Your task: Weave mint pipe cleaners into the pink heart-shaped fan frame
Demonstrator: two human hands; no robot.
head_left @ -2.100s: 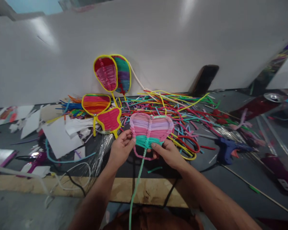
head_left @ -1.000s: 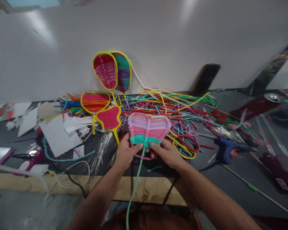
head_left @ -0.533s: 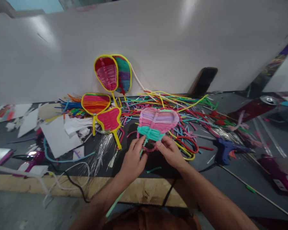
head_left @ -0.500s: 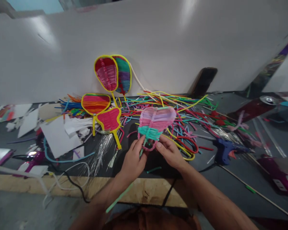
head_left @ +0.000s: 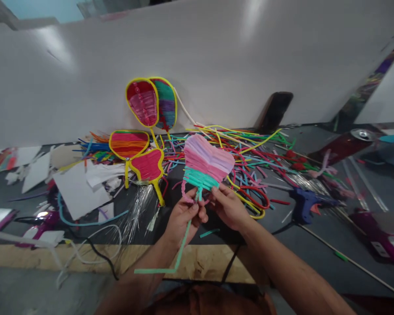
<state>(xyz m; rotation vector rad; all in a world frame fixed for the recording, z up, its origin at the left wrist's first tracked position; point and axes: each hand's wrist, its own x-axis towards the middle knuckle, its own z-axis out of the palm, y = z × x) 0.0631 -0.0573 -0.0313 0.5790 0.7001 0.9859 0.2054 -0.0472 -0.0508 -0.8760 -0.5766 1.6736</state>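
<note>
Between my hands is a small fan shape woven from pipe cleaners [head_left: 207, 159], pink and lilac above with a turquoise band below. My left hand [head_left: 185, 216] is closed at its lower end, pinching a mint-green pipe cleaner [head_left: 183, 245] whose bent tail hangs down past my wrist. My right hand [head_left: 228, 205] grips the fan's lower right edge with thumb and fingers. A pink twisted loop of the frame shows at the lower left of the fan. The fingertips partly hide where the green strand meets the fan.
Finished fans with yellow rims [head_left: 142, 103] lean on the white wall, and others lie left of my hands. Loose pipe cleaners [head_left: 249, 175] spread behind and right. A blue glue gun [head_left: 304, 204], a can [head_left: 346, 144] and a leaning phone [head_left: 276, 111] stand right. White paper [head_left: 82, 188] lies left.
The fan has been turned so a smoother face shows, and it sits slightly left. My left fingers have shifted to pinch below it, and the green tail now hangs bent.
</note>
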